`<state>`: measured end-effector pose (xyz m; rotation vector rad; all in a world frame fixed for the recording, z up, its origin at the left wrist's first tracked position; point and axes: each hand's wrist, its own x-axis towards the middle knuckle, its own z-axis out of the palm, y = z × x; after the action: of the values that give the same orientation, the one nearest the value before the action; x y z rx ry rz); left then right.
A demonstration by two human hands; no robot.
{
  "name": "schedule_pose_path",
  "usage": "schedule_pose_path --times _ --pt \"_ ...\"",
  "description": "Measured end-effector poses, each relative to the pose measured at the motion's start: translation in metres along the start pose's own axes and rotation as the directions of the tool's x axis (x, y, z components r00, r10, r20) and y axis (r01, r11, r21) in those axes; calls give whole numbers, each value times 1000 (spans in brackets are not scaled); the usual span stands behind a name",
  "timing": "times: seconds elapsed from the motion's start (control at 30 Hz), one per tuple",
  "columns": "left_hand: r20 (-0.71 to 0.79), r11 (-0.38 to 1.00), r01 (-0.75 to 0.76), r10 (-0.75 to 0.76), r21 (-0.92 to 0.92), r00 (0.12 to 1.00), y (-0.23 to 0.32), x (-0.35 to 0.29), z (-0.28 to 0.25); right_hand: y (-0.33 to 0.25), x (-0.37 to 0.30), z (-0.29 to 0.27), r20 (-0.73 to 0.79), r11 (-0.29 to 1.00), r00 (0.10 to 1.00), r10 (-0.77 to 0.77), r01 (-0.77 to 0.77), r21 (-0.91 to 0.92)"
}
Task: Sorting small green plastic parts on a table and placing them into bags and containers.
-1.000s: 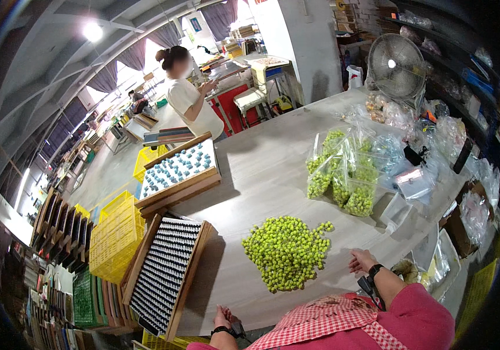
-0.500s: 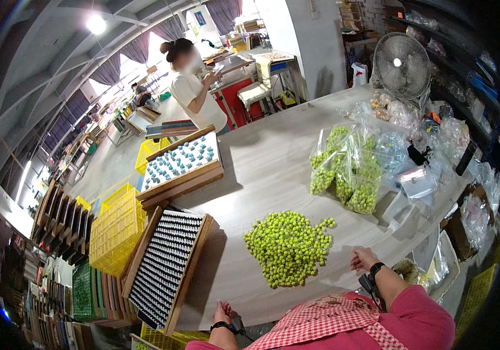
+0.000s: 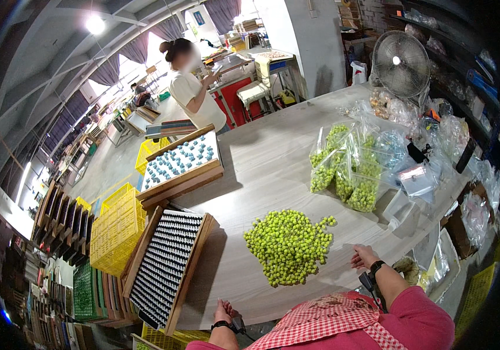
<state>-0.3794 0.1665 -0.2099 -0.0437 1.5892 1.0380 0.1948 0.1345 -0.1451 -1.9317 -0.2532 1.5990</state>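
Nothing much had moved since a moment before. The right hand [image 3: 364, 256] lay open and empty on the table [image 3: 273, 169], just beside the pile of green balls [image 3: 288, 246]. The left hand [image 3: 224, 310] rested at the near edge, holding nothing, by the wooden peg tray [image 3: 165, 265]. Bare tabletop stretched beyond the pile.

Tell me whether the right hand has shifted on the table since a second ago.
No. The right hand rests on the table edge just right of the green ball pile, the same spot relative to the pile as before.
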Motion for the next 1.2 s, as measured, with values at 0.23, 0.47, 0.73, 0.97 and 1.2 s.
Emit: schedule_pose_path --times 0.23,0.47,0.73,0.97,1.2 --pt "5 1000 18 -18 -8 1000 -3 17 -8 2 5 -1 -29 1000 999 -21 21 0" --pt "-32 999 40 -41 -27 999 -2 10 -3 -1 1 -1 -5 1000 1000 5 -5 -11" --pt "-67 999 35 -33 27 997 1 5 1 -3 -4 1 -15 1000 1000 -5 5 4" --pt "-54 1000 26 -26 4 998 1 1 3 -7 -10 3 -30 1000 1000 8 -8 2" --pt "-35 1000 14 -14 2 999 2 -6 6 -1 -1 0 -21 1000 1000 -5 5 22"
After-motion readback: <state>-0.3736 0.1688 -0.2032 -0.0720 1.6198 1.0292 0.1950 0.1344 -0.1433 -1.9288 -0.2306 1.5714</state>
